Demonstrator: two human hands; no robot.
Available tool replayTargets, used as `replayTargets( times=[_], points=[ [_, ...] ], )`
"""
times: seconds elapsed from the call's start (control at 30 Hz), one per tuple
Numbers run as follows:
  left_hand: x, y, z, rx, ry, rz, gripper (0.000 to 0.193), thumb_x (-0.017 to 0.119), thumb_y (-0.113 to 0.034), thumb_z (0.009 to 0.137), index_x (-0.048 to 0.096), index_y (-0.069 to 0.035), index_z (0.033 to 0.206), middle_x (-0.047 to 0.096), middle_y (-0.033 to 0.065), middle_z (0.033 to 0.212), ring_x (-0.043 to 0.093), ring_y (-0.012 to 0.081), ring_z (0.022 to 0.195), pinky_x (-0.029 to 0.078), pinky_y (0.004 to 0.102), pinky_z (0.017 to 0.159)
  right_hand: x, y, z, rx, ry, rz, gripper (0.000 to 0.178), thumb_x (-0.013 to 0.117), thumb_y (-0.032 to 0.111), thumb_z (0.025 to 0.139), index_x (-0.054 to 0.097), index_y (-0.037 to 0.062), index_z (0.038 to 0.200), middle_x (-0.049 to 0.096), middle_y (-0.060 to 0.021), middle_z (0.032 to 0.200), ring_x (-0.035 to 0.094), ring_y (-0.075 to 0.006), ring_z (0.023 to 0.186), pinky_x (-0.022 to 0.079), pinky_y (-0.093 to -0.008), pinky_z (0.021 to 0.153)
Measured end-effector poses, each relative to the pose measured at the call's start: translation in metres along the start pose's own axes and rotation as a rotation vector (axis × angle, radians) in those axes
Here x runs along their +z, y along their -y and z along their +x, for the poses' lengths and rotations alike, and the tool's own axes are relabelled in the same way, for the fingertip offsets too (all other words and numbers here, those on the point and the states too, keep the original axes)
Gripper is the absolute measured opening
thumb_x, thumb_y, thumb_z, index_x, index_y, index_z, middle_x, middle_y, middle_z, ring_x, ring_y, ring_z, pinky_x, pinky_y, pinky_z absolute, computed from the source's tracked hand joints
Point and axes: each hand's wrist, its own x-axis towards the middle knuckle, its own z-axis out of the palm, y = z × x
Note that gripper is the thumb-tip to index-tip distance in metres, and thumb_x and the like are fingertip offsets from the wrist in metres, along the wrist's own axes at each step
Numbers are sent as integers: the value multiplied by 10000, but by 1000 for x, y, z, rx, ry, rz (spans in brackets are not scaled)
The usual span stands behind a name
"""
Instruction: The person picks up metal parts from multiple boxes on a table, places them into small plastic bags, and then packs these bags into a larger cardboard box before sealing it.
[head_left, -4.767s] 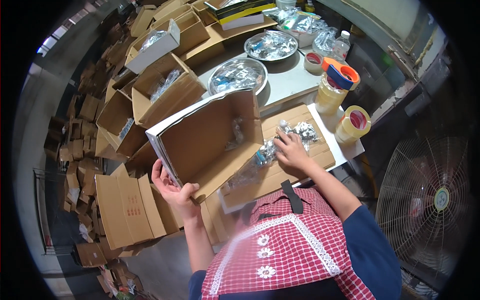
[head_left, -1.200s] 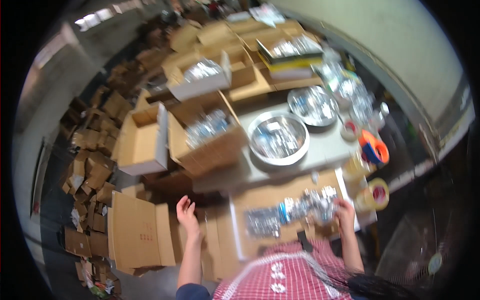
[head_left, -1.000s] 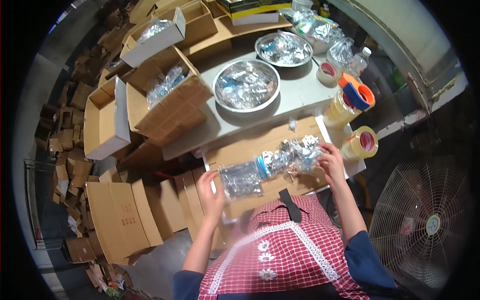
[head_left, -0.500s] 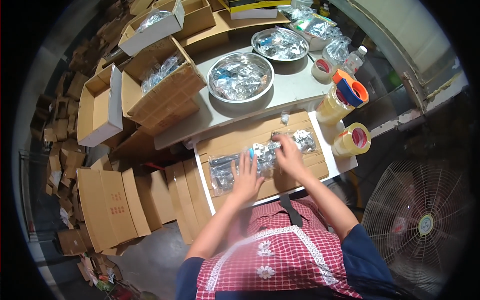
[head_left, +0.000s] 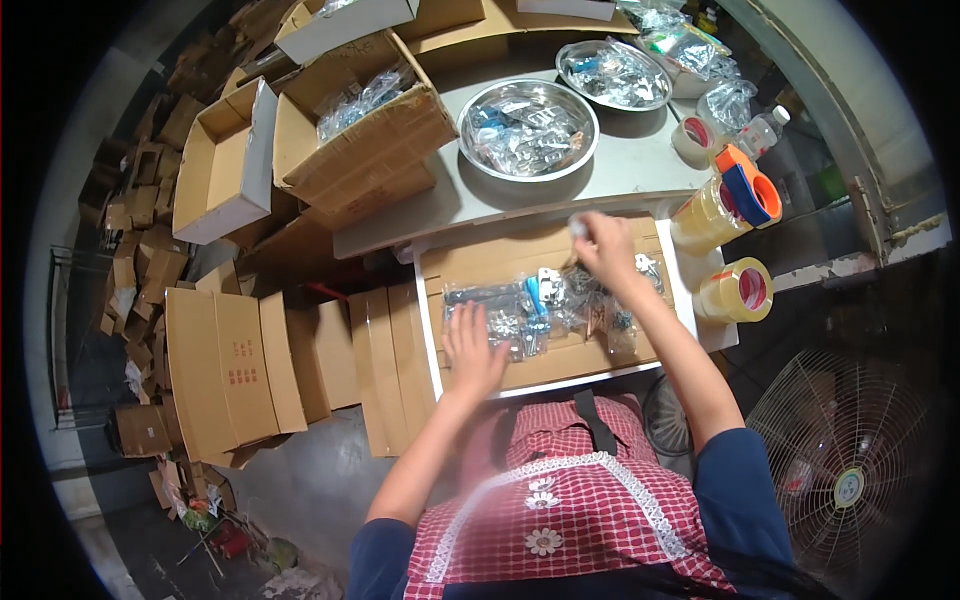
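Note:
Flat on the left end of a row of clear plastic bags of small parts (head_left: 535, 318) rests my left hand (head_left: 474, 347), its fingers stretched out. Dark, white and blue pieces show through the plastic. The bags lie on a cardboard sheet (head_left: 500, 247) with white edging around it. Near the far edge of that sheet, my right hand (head_left: 606, 247) has its fingers closed on a small clear packet (head_left: 578, 227). What is inside the packet is too small to tell.
Two steel bowls (head_left: 590, 165) of bagged parts stand on the grey table behind. Rolls of clear tape (head_left: 733, 291) and an orange-and-blue tape dispenser (head_left: 752, 190) are at the right. Open cartons (head_left: 230, 365) fill the left side. A caged fan (head_left: 848, 486) stands at lower right.
My right hand has left the bags and moved away from me to the small packet, closing on it. My left hand has slid toward the left end of the row. The view has shifted.

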Motion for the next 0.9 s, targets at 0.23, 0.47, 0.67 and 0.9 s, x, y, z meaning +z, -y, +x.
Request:
replayTargets(
  times=[0.23, 0.47, 0.67, 0.9],
  points=[
    [5, -14, 14, 63, 215, 133, 844, 623, -377, 916, 199, -23, 1554, 81, 151, 1651, 37, 380, 1520, 148, 744, 1068, 52, 74, -74, -484, 230, -153, 366, 663, 178, 749, 644, 33, 1086, 614, -82, 991, 578, -262, 1025, 389, -473, 1032],
    [21, -13, 11, 0, 177, 96, 836, 581, -400, 932, 194, 11, 1548, 100, 160, 1649, 35, 358, 1525, 1, 659, 1147, -12, 79, -102, -115, 55, -170, 516, 709, 226, 796, 574, 48, 1262, 579, -131, 1081, 535, -297, 1053, 358, -484, 970],
    [18, -28, 23, 107, -40, -89, 644, 579, -298, 929, 364, 23, 1445, 286, 220, 1555, 189, 396, 1465, 103, 583, 1147, -27, 21, -135, 333, 30, -142, 485, 749, 216, 771, 577, 52, 1194, 532, -142, 1131, 487, -336, 1079, 373, -447, 942],
    [-4, -79, 51, 287, -122, -188, 583, 673, -142, 859, 462, -21, 1389, 437, 185, 1449, 386, 376, 1342, 267, 475, 1107, -28, 24, -117, 209, -150, -42, 183, 724, 117, 776, 618, 72, 919, 584, -100, 1021, 533, -285, 976, 426, -411, 872]
  ],
)
